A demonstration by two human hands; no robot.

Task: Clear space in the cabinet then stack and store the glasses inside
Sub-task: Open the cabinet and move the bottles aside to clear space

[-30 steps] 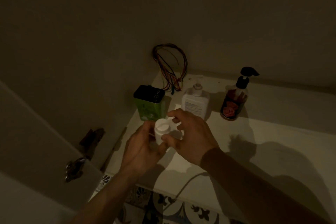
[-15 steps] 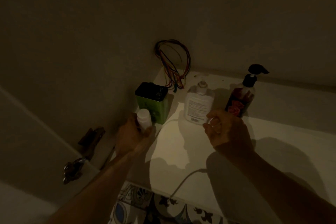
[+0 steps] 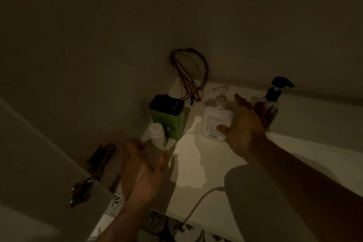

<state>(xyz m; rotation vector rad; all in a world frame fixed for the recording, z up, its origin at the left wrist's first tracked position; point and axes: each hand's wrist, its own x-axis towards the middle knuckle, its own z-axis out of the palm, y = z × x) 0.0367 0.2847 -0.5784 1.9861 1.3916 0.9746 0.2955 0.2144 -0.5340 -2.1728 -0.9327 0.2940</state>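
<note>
In the dim cabinet, a small white bottle (image 3: 157, 135) stands on the pale shelf (image 3: 196, 163), against a green tin with a black lid (image 3: 169, 118). My left hand (image 3: 143, 163) hovers just below the small bottle, fingers apart, holding nothing. My right hand (image 3: 243, 129) is spread at the right side of a white pump bottle (image 3: 215, 122), its thumb across the bottle's lower corner; I cannot tell whether it grips. No glasses are in view.
A dark pump bottle (image 3: 272, 104) stands right behind my right hand. Coloured wires (image 3: 188, 72) hang in the back corner. A white cable (image 3: 198, 204) runs over the shelf's front edge. The open cabinet door with a metal hinge (image 3: 82, 190) is at left.
My left hand carried the small white bottle left, set it beside the green tin and let go. My right hand moved forward to the white pump bottle.
</note>
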